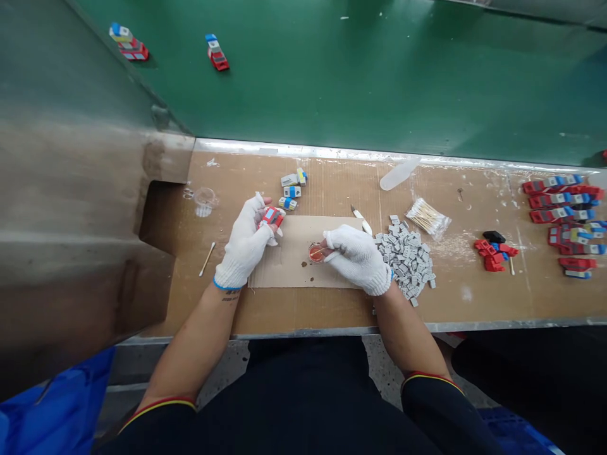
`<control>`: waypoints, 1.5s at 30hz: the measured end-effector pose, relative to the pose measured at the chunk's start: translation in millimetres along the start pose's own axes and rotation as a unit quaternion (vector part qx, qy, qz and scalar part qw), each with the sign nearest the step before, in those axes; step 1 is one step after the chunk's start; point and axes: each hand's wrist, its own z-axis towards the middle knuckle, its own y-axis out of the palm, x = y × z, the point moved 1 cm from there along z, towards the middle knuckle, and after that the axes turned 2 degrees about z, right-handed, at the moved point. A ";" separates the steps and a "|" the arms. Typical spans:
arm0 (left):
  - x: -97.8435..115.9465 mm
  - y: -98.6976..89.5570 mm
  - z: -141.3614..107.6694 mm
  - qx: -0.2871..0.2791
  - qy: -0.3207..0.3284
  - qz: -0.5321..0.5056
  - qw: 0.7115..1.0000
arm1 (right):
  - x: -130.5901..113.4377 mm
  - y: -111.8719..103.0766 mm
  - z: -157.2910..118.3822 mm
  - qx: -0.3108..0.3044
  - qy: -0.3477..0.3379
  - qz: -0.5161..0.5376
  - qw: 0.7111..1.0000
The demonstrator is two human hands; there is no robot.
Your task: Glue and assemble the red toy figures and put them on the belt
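My left hand, in a white knit glove, pinches a red toy vehicle part with a light blue window-like patch. Over the piece of cardboard, my gloved right hand has its fingertips closed on a thin stick, seemingly a cotton swab. The tip of that stick reaches into a small round dish of orange-red liquid. Dark drops spot the cardboard beside the dish. Right of my right hand lies a heap of small grey parts.
Grey, blue and yellow blocks lie behind the cardboard. Nearby are a craft knife, bagged swabs and a loose swab. Red parts and toy vehicles lie right. More toys sit on the green surface.
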 end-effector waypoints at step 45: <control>25.0 21.2 -55.0 -0.071 0.460 0.274 0.842 | -59.6 -6.9 -6.4 0.157 -0.024 0.117 0.980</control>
